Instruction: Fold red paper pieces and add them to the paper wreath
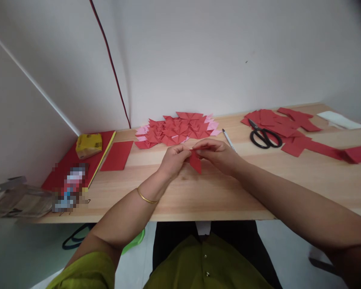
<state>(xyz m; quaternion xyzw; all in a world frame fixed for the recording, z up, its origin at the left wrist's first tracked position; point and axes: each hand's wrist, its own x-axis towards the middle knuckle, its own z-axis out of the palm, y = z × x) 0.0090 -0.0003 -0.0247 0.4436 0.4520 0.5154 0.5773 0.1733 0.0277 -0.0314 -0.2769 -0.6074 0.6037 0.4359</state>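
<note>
Between my two hands is a small piece of folded red paper, held just above the wooden table, one pointed end hanging down. My left hand pinches its left side between thumb and fingers. From the right, my right hand grips the upper part, its fingers curled over and hiding some of the folds. Right behind the hands lies a heap of folded red and pink paper pieces. A pen rests on the table beyond my right hand.
Black-handled scissors lie against loose red paper pieces at the right, near a white strip. At the left are a red sheet, a yellow packet and a clear plastic bag. A wall stands behind the table.
</note>
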